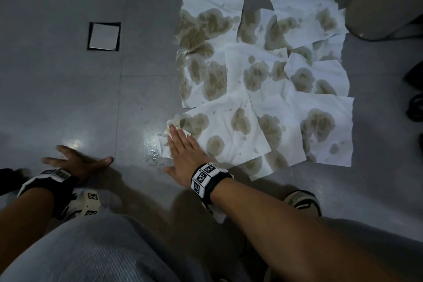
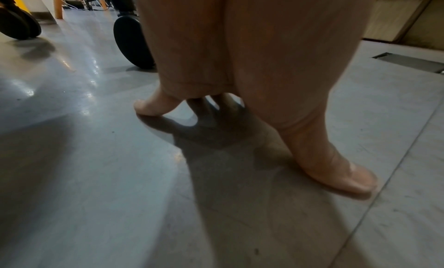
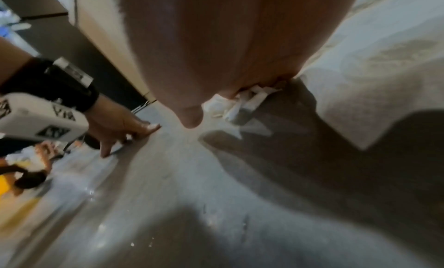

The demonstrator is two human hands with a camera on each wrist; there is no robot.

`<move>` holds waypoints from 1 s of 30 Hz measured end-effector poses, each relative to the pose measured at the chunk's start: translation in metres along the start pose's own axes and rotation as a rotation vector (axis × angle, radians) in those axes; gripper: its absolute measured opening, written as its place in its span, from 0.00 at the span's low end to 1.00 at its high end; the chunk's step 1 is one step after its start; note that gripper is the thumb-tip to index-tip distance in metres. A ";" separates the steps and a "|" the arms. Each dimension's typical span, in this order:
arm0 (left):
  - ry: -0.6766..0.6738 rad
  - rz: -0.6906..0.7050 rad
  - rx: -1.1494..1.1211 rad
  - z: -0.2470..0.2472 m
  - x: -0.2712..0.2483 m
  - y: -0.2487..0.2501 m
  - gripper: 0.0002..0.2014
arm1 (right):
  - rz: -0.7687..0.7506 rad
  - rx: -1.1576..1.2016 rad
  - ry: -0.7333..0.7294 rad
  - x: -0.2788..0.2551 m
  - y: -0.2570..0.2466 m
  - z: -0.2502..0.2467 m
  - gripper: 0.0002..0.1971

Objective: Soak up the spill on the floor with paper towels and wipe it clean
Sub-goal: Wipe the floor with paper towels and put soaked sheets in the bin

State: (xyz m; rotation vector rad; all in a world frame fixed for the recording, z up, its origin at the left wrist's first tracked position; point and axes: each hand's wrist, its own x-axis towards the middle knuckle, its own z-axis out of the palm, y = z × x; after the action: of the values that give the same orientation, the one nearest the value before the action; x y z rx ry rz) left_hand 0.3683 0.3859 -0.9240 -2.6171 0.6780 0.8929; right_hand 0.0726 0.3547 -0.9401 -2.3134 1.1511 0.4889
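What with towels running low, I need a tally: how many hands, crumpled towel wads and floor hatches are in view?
Hands: 2 (left hand, right hand)
Crumpled towel wad: 1
Floor hatch: 1
Total: 4
The flat stained sheets overlap too much to count.

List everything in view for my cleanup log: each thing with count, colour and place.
Paper towels: many overlapping, white with brown stains, floor right of centre.
Crumpled towel: one, white, under right fingertips at the sheets' near-left corner.
Wet patch: one, shiny, left of the right hand.
Floor hatch: one, dark-framed, upper left.
Floor: grey tiles.
Shoe: one, lower right.
Left hand: fingers spread, on bare floor.
Right hand: flat, pressing the crumpled towel.
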 end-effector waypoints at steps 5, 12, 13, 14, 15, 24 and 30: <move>0.007 0.001 0.001 0.000 0.000 -0.001 0.74 | -0.086 0.004 0.024 0.002 -0.007 -0.001 0.38; -0.015 -0.001 0.040 -0.004 -0.004 0.003 0.72 | -0.193 -0.075 -0.011 -0.001 -0.009 0.006 0.37; -0.007 -0.002 0.034 -0.004 -0.004 0.003 0.72 | -0.244 -0.089 -0.024 -0.003 -0.012 0.010 0.37; 0.001 -0.002 0.037 -0.003 -0.001 0.003 0.73 | -0.282 -0.106 -0.038 -0.005 -0.015 0.014 0.37; -0.002 -0.006 0.039 -0.003 -0.002 0.003 0.74 | -0.298 -0.119 -0.046 -0.008 -0.018 0.019 0.37; -0.008 0.015 0.011 -0.003 -0.006 0.004 0.71 | -0.336 -0.116 -0.069 -0.007 -0.022 0.005 0.28; -0.014 -0.006 -0.013 -0.004 -0.004 0.003 0.74 | -0.233 0.106 0.100 0.010 0.018 -0.089 0.18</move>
State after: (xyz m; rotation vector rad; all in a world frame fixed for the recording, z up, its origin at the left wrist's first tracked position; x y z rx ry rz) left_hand 0.3653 0.3829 -0.9191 -2.6208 0.6622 0.9154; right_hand 0.0722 0.2875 -0.8786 -2.3624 0.9117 0.2236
